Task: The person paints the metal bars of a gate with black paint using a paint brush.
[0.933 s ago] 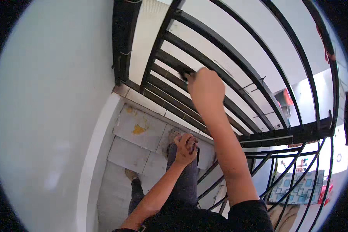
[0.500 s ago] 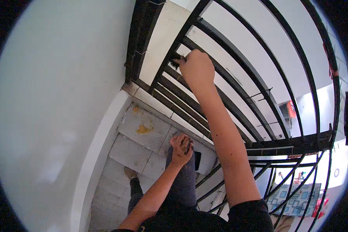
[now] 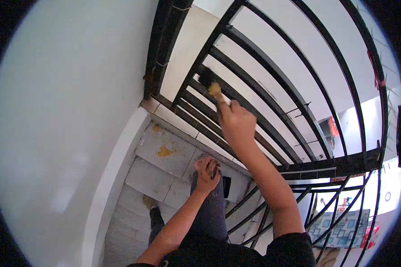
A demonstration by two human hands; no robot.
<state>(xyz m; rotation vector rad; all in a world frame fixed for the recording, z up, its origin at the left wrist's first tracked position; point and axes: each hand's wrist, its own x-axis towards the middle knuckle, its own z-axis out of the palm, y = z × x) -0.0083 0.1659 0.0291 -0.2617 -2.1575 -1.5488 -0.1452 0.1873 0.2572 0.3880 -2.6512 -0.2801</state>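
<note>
My right hand (image 3: 238,122) is closed round the handle of a paintbrush (image 3: 214,90). The brush has a yellowish band and dark, blurred bristles, which lie at the end of a black bar of the metal railing (image 3: 236,95), near its crosspiece. Lower down, my left hand (image 3: 208,174) rests at my bent knee (image 3: 211,209) with its fingers curled. Dark smears mark those fingers, and a dark thing or stain shows between them; which it is I cannot make out.
Grey tiled steps (image 3: 162,167) with yellowish stains lie below, beside a white wall (image 3: 67,111) on the left. A dark post (image 3: 162,53) stands at the railing's far left. Through the lower right bars shows a patterned cloth (image 3: 343,229). A black object (image 3: 227,187) is beside my leg.
My right hand has come nearer and down along the bars, and its wrist has turned so that the paintbrush shows. My left hand stays at the knee.
</note>
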